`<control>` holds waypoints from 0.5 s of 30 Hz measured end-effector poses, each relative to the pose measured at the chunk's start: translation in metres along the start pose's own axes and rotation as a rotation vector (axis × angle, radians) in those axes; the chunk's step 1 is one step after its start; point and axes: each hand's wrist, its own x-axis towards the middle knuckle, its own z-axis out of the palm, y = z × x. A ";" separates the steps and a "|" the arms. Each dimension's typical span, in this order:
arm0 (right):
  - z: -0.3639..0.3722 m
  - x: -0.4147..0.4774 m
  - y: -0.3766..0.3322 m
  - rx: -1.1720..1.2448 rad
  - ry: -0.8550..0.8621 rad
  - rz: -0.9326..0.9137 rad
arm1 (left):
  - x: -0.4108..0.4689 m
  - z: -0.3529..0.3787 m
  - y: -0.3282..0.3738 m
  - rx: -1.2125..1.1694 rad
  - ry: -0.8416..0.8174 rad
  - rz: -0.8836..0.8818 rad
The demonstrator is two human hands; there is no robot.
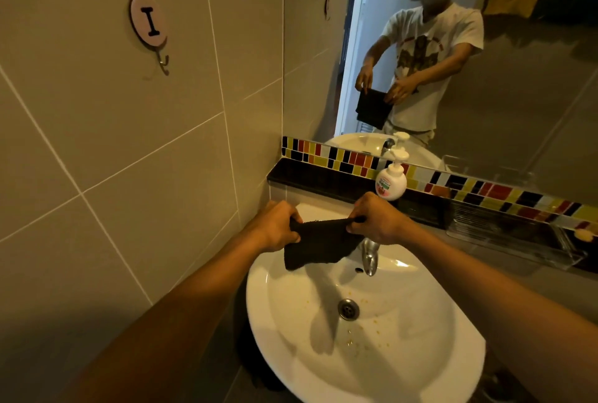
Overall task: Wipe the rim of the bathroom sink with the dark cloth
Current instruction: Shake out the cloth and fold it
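A dark cloth [318, 245] hangs in the air above the back of the white bathroom sink [466, 347], stretched between both hands. My left hand [276, 226] pinches its upper left corner. My right hand [377, 219] pinches its upper right corner, just above the chrome tap [370, 257]. The cloth's lower edge dangles over the basin without touching the rim. Small yellowish specks lie in the bowl near the drain [348, 308].
A white pump soap bottle [391, 179] stands on the dark ledge [310, 174] behind the sink. A clear plastic tray [517, 237] sits on the ledge to the right. Tiled wall with a hook [149, 25] closes in on the left; a mirror [517, 78] is ahead.
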 end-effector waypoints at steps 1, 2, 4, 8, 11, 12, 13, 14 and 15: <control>-0.002 -0.003 0.004 -0.023 -0.005 -0.007 | 0.002 0.001 0.002 0.020 0.005 0.016; -0.005 -0.006 0.008 -0.025 -0.013 -0.001 | 0.005 0.003 0.005 0.042 0.015 0.037; -0.011 -0.012 0.015 0.026 -0.035 0.031 | 0.010 0.003 0.010 0.085 0.038 0.084; -0.032 -0.029 0.038 0.089 -0.028 0.097 | 0.026 0.007 0.028 -0.005 0.014 0.145; -0.049 -0.043 0.060 0.120 -0.005 0.135 | 0.040 0.014 0.051 -0.133 -0.034 0.175; -0.056 -0.049 0.068 0.129 -0.001 0.144 | 0.044 0.017 0.059 -0.161 -0.038 0.188; -0.061 -0.054 0.075 0.140 -0.001 0.154 | 0.048 0.020 0.067 -0.190 -0.038 0.198; -0.067 -0.061 0.085 0.158 0.001 0.170 | 0.053 0.024 0.077 -0.217 -0.042 0.211; -0.072 -0.069 0.094 0.184 0.003 0.189 | 0.058 0.028 0.086 -0.234 -0.049 0.224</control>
